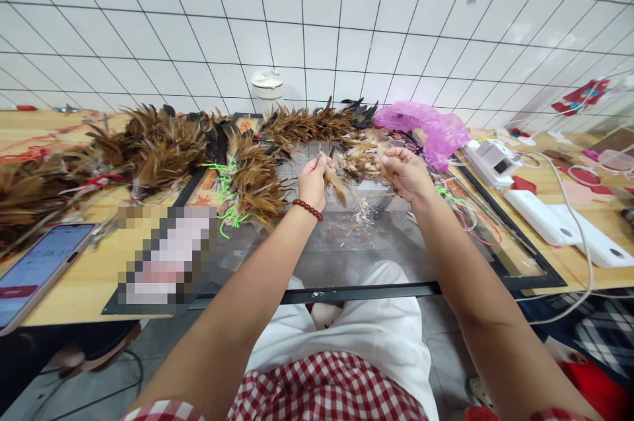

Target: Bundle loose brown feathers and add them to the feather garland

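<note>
The left hand (313,178), wearing a dark red beaded bracelet (308,209), is pinching a small light-brown feather (337,188) between thumb and fingertips. The grip is closing near the feather's upper end, apparently so that the vane is hanging free. The right hand (407,173) is bringing thumb and fingers together beside a loose pile of pale and brown feathers (361,160); whether it is gripping one, I cannot tell. The pile is lying between and just beyond the hands, presumably for short reaches. Both hands are working above a black-framed transparent panel (341,256), which is catching whitish scraps (365,213). A long brown feather strip with black tips (310,123) is lying behind, and a brown feather bundle (257,176) with bright green ties (230,213) is resting left, seemingly kept out of the working space. A translucent pink plastic bag (426,127) is sitting behind the right hand.
</note>
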